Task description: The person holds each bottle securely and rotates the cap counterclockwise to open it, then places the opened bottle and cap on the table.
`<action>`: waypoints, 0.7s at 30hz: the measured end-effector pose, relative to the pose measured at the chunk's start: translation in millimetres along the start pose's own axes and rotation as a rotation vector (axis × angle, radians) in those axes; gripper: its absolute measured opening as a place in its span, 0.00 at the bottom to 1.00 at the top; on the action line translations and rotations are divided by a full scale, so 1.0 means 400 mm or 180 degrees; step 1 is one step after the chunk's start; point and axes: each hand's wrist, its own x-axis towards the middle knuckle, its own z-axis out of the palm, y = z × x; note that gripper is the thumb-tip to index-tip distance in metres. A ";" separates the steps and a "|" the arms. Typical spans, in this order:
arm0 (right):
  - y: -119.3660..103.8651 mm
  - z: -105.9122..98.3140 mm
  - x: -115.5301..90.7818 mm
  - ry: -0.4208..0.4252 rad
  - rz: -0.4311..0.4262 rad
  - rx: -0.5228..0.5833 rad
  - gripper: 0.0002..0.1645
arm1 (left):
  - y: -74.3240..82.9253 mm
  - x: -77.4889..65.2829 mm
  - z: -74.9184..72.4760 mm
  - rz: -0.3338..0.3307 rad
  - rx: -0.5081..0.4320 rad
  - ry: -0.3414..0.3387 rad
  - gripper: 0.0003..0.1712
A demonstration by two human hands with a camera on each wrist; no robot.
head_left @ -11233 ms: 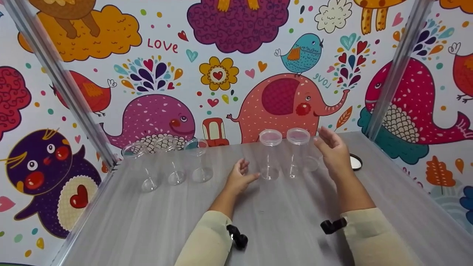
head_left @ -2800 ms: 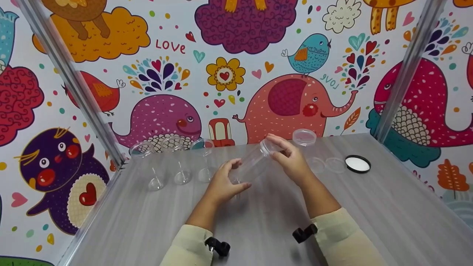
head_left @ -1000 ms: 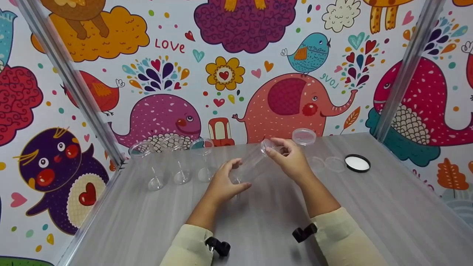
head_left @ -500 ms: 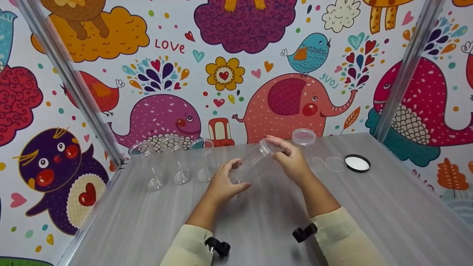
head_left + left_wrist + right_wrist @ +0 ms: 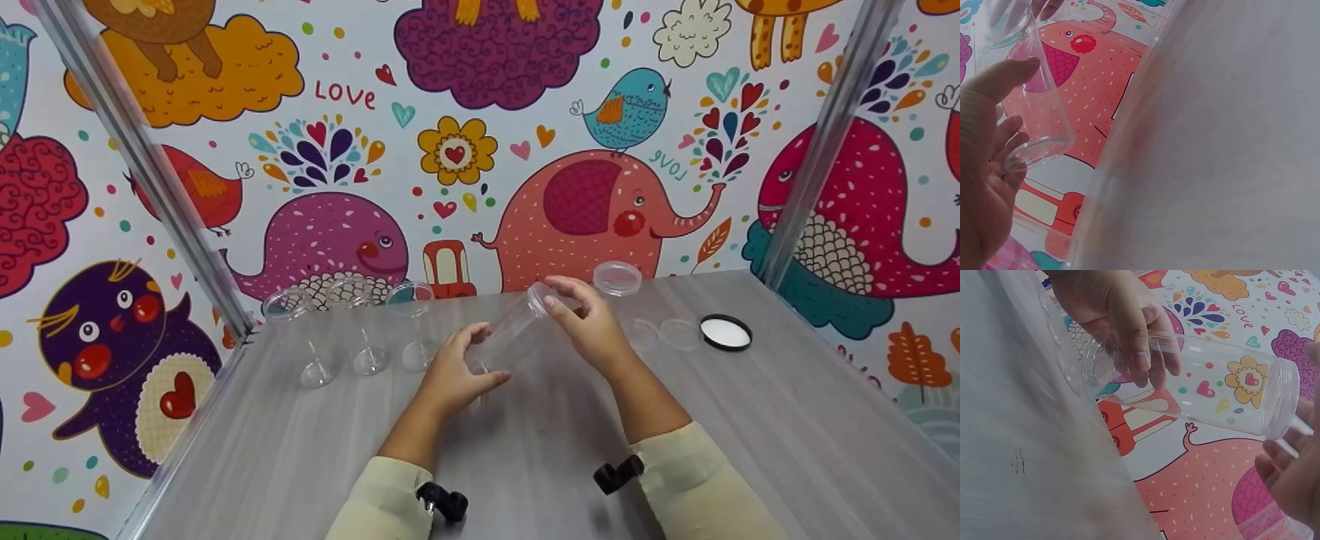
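A clear plastic jar point(image 5: 511, 327) is held tilted above the table, its capped end up and to the right. Around its lower part curls my left hand point(image 5: 454, 371), thumb on the near side and fingers beneath in the left wrist view. My right hand point(image 5: 591, 324) grips the clear lid point(image 5: 1283, 400) at the upper end, with the thumb on the near rim and fingers behind. Through the jar's wall point(image 5: 1047, 107) the printed backdrop shows, and no contents appear inside. Another clear jar point(image 5: 617, 278) stands behind my right hand, its lower part partly hidden.
Three clear jars point(image 5: 367, 322) stand in a row at the back left. Flat clear discs point(image 5: 680, 335) and a black-rimmed white disc point(image 5: 726, 332) lie at the right on the grey table point(image 5: 300, 465). A printed wall point(image 5: 457, 75) with metal posts point(image 5: 821, 142) closes the back.
A jar once standing at centre right is now tilted between both hands. Over the last second the right fingers turn back and forth around the lid, while the left hand stays still.
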 end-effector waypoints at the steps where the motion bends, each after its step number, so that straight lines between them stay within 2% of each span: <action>1: 0.000 0.000 0.001 0.0027 0.0053 -0.0101 0.30 | 0.000 0.000 0.000 -0.0010 0.0006 -0.0003 0.52; 4: 0.003 0.001 0.004 0.0079 0.0191 -0.0376 0.33 | 0.001 -0.001 0.001 -0.0010 0.0020 -0.0006 0.52; 9: 0.003 0.001 0.004 0.0087 0.0225 -0.0424 0.34 | -0.001 0.000 0.001 0.0025 0.0043 -0.0004 0.51; 16: 0.001 -0.003 0.001 -0.0054 0.0103 0.0062 0.27 | 0.001 0.001 0.000 0.0022 -0.0006 -0.0002 0.50; 21: -0.005 -0.002 0.000 -0.0141 0.0062 0.0346 0.29 | -0.003 0.004 0.002 0.0047 -0.0009 0.0007 0.50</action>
